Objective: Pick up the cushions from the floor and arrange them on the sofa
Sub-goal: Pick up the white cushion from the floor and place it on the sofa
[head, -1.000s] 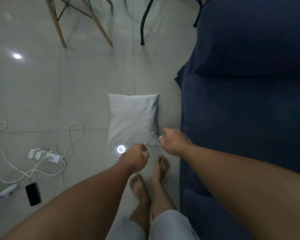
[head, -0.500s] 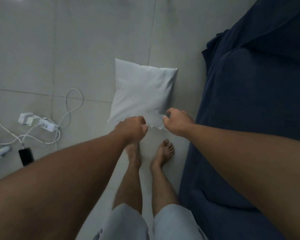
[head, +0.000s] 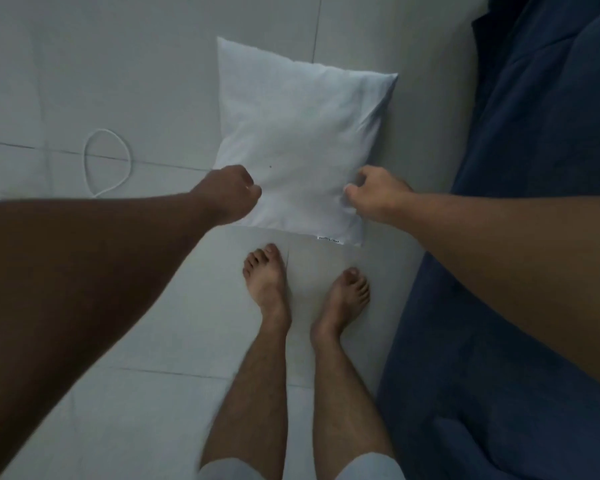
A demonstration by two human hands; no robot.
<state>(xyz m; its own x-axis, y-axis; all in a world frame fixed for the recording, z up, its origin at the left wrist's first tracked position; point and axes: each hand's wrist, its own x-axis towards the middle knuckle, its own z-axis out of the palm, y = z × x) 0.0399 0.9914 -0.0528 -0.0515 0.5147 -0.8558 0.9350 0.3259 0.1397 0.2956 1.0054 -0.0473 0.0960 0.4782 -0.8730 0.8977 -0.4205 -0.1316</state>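
Note:
A white square cushion (head: pixel 298 140) lies on the pale tiled floor, just ahead of my bare feet. My left hand (head: pixel 227 194) is closed on its near left corner. Near the right corner, my right hand (head: pixel 374 195) pinches the fabric. A small label shows on the cushion's near edge. The dark blue sofa (head: pixel 541 140) runs along the right side, with its seat edge close to the cushion.
A loop of white cable (head: pixel 106 161) lies on the floor left of the cushion. My feet (head: pixel 267 282) stand between the cushion and me, close to the sofa's front. Bare tiles stretch to the left and beyond the cushion.
I have leaned down closer and the view has tilted down. Both hands have gone from the cushion's near edge to gripping its two near corners, further apart. The cushion's near edge looks slightly raised.

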